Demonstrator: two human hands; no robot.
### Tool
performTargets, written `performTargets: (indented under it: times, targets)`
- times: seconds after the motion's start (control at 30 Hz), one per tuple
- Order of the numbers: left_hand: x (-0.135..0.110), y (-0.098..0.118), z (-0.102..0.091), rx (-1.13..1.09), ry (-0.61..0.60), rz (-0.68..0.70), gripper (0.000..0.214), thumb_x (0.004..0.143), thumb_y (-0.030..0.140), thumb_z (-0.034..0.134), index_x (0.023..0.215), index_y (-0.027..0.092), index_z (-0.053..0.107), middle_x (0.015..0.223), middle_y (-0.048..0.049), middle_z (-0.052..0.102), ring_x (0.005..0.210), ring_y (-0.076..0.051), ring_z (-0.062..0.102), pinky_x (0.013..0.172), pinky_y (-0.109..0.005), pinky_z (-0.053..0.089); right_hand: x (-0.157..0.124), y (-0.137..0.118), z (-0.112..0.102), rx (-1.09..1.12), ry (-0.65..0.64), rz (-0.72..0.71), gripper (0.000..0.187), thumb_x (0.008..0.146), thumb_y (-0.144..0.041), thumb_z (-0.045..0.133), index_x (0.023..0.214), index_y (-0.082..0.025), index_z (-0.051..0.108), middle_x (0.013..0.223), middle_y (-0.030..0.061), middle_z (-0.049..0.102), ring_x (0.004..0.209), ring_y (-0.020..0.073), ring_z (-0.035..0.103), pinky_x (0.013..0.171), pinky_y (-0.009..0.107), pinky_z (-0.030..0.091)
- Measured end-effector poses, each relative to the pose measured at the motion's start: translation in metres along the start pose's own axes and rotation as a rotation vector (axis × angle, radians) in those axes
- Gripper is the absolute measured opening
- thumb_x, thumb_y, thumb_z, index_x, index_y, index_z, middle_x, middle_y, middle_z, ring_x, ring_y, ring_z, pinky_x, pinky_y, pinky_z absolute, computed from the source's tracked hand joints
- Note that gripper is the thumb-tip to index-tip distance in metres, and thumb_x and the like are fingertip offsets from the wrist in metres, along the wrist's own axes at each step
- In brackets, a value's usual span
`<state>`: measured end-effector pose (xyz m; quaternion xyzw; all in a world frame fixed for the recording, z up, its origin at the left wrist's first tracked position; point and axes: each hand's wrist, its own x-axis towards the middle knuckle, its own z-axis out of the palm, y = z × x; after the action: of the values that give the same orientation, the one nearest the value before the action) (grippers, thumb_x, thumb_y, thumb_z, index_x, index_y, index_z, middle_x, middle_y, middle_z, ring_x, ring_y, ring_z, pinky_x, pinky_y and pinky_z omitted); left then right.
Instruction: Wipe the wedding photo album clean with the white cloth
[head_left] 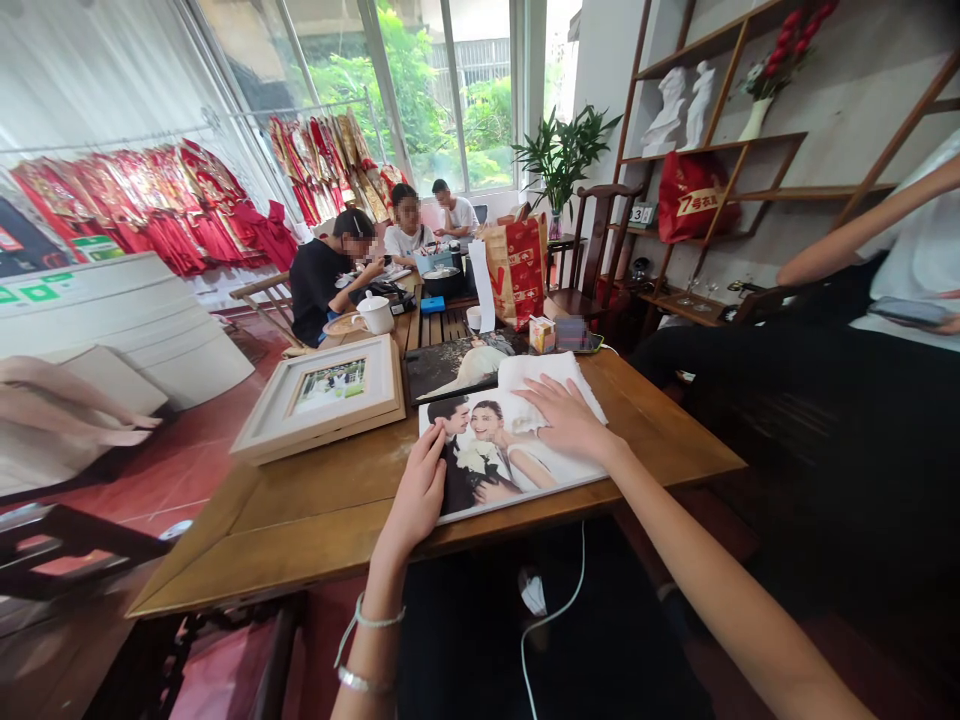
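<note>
A large wedding photo print (pixel 495 455) lies flat at the near edge of the wooden table (pixel 322 510). My left hand (pixel 416 495) rests on its left edge, fingers extended and holding the print down. My right hand (pixel 566 415) lies flat, fingers spread, pressing a white cloth (pixel 536 385) onto the upper right part of the print. A second, darker print (pixel 450 368) lies just behind it.
A pale framed photo (pixel 322 395) lies on the table's left half. A white teapot (pixel 373 315), a red paper bag (pixel 517 270) and small boxes stand farther back, where three people sit. Another person (pixel 900 260) sits at the right. Shelves line the right wall.
</note>
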<state>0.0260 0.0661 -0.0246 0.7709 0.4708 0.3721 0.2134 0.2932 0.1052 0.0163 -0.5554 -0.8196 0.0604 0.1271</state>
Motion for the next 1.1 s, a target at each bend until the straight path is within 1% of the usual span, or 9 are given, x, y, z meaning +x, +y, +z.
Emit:
performTargets:
  times: [0.13, 0.2, 0.3, 0.4, 0.47, 0.6, 0.73, 0.93, 1.1]
  targets:
    - [0.0, 0.0, 0.0, -0.006, 0.001, -0.008, 0.047, 0.094, 0.025, 0.033, 0.14, 0.023, 0.041, 0.152, -0.0078, 0.033, 0.142, -0.021, 0.026, 0.118, -0.046, 0.015, -0.033, -0.004, 0.0, -0.007, -0.015, -0.043, 0.074, 0.07, -0.013, 0.049, 0.141, -0.027, 0.036, 0.154, 0.0033, 0.027, 0.142, 0.0274, 0.012, 0.112, 0.056, 0.009]
    - [0.0, 0.0, 0.001, -0.007, 0.002, -0.015, 0.046, 0.094, 0.024, 0.033, 0.14, 0.022, 0.041, 0.152, -0.0079, 0.033, 0.142, -0.021, 0.025, 0.118, -0.045, 0.014, -0.053, -0.007, 0.0, -0.005, -0.007, -0.059, 0.079, 0.065, -0.009, 0.047, 0.141, -0.027, 0.036, 0.154, 0.0018, 0.027, 0.143, 0.0263, 0.011, 0.113, 0.055, 0.008]
    - [0.001, 0.001, 0.0, 0.006, -0.002, -0.025, 0.047, 0.093, 0.023, 0.033, 0.139, 0.02, 0.042, 0.151, -0.0097, 0.033, 0.141, -0.022, 0.026, 0.118, -0.045, 0.015, -0.08, -0.014, 0.0, -0.002, 0.015, -0.075, 0.083, 0.061, -0.007, 0.045, 0.141, -0.028, 0.036, 0.154, 0.0006, 0.025, 0.143, 0.0251, 0.01, 0.114, 0.055, 0.007]
    - [0.001, 0.001, 0.0, 0.022, -0.011, -0.021, 0.047, 0.093, 0.023, 0.032, 0.139, 0.019, 0.041, 0.151, -0.0104, 0.033, 0.141, -0.022, 0.026, 0.118, -0.046, 0.015, -0.095, -0.019, -0.001, 0.008, 0.023, -0.081, 0.085, 0.06, -0.006, 0.044, 0.141, -0.029, 0.036, 0.154, 0.0, 0.025, 0.143, 0.0245, 0.009, 0.114, 0.055, 0.006]
    - [0.001, 0.002, -0.001, 0.023, -0.015, -0.019, 0.047, 0.093, 0.023, 0.032, 0.14, 0.019, 0.041, 0.151, -0.01, 0.033, 0.142, -0.022, 0.025, 0.118, -0.045, 0.015, -0.096, -0.019, -0.003, 0.026, 0.015, -0.085, 0.084, 0.06, -0.006, 0.044, 0.141, -0.03, 0.037, 0.154, -0.0004, 0.027, 0.143, 0.024, 0.01, 0.114, 0.055, 0.007]
    - [0.001, 0.002, -0.002, 0.033, -0.019, -0.02, 0.047, 0.094, 0.024, 0.031, 0.14, 0.019, 0.04, 0.151, -0.0101, 0.032, 0.142, -0.021, 0.025, 0.118, -0.045, 0.014, -0.08, -0.013, -0.007, 0.064, -0.02, -0.079, 0.081, 0.061, -0.008, 0.045, 0.139, -0.028, 0.04, 0.152, 0.0002, 0.03, 0.142, 0.0243, 0.015, 0.114, 0.053, 0.009]
    - [0.0, 0.001, -0.002, 0.041, -0.02, -0.017, 0.048, 0.094, 0.024, 0.031, 0.141, 0.017, 0.04, 0.152, -0.0115, 0.032, 0.142, -0.022, 0.025, 0.118, -0.045, 0.014, -0.05, -0.007, -0.009, 0.067, -0.055, -0.037, 0.078, 0.064, -0.01, 0.047, 0.14, -0.026, 0.04, 0.153, 0.0022, 0.03, 0.142, 0.0262, 0.015, 0.113, 0.054, 0.008]
    - [-0.001, -0.002, -0.001, 0.019, -0.001, 0.005, 0.047, 0.094, 0.022, 0.034, 0.14, 0.023, 0.04, 0.152, -0.0076, 0.033, 0.141, -0.021, 0.027, 0.118, -0.046, 0.016, -0.006, -0.001, -0.012, 0.058, -0.078, 0.005, 0.068, 0.074, -0.017, 0.049, 0.14, -0.026, 0.039, 0.153, 0.004, 0.028, 0.142, 0.0286, 0.015, 0.112, 0.056, 0.011]
    - [0.0, -0.002, -0.001, 0.028, -0.013, -0.001, 0.047, 0.094, 0.022, 0.033, 0.141, 0.02, 0.04, 0.152, -0.0096, 0.032, 0.142, -0.022, 0.026, 0.118, -0.046, 0.016, 0.019, 0.007, -0.009, 0.043, -0.095, 0.026, 0.066, 0.077, -0.019, 0.049, 0.141, -0.024, 0.037, 0.154, 0.004, 0.026, 0.142, 0.0277, 0.015, 0.112, 0.055, 0.01]
